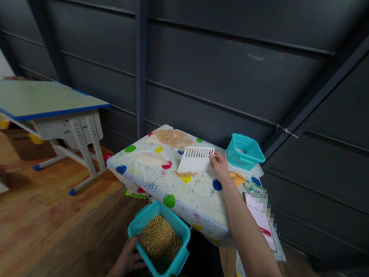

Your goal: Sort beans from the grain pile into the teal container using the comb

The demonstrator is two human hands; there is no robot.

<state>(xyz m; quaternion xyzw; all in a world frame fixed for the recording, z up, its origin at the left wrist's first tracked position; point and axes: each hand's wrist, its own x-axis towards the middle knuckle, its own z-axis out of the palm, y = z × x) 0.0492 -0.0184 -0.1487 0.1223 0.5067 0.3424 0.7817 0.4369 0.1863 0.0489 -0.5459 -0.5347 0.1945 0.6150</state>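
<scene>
Tub (175, 219), teal, part-filled with beans (160, 240): held just in front of the near edge of the table (198, 196), lower than its top; the rim is gripped by the curled fingers of the left hand (132, 257). Phone (258, 215): laid at the table's right side. Scraper (195, 161), white, slotted along the top: stood on edge near the table's middle, its right end pinched by the closed fingers of the right hand (219, 164). Small pile (186, 174), beans: found at the scraper's lower edge. Pale patch (151, 159): seen on the table's left half; material cannot be told. Orange cloth (236, 178): set toward the table's right. Large pile (173, 138), beans: spread near the table's far left corner. Second tub (244, 161), teal: placed at the table's far right. Step in hand, as judged: beans are being gathered with the scraper. For the next move, the tub is needed mouth upward, close under the table's near edge.
</scene>
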